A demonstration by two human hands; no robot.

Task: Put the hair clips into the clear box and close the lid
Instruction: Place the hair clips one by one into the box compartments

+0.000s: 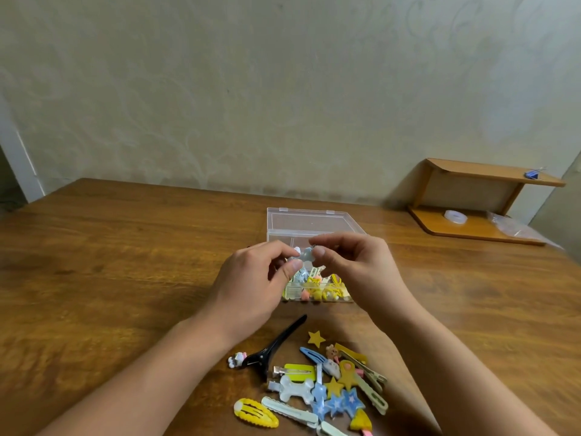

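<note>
A clear box (317, 298) sits open on the wooden table, its lid (306, 220) tilted up behind it, with several yellow and pink clips inside. Above the box, my left hand (251, 284) and my right hand (361, 269) pinch a small pale blue hair clip (305, 254) between their fingertips. A pile of hair clips (327, 385) lies near the table's front edge, among them a long black clip (276, 346), a white bone-shaped clip (297, 388) and a yellow snap clip (255, 413).
A small wooden shelf (478, 202) stands at the back right, holding a roll of clear tape (455, 217), a plastic bag (509, 226) and a blue binder clip (533, 174) on top. A pale wall rises behind the wooden table (125, 262).
</note>
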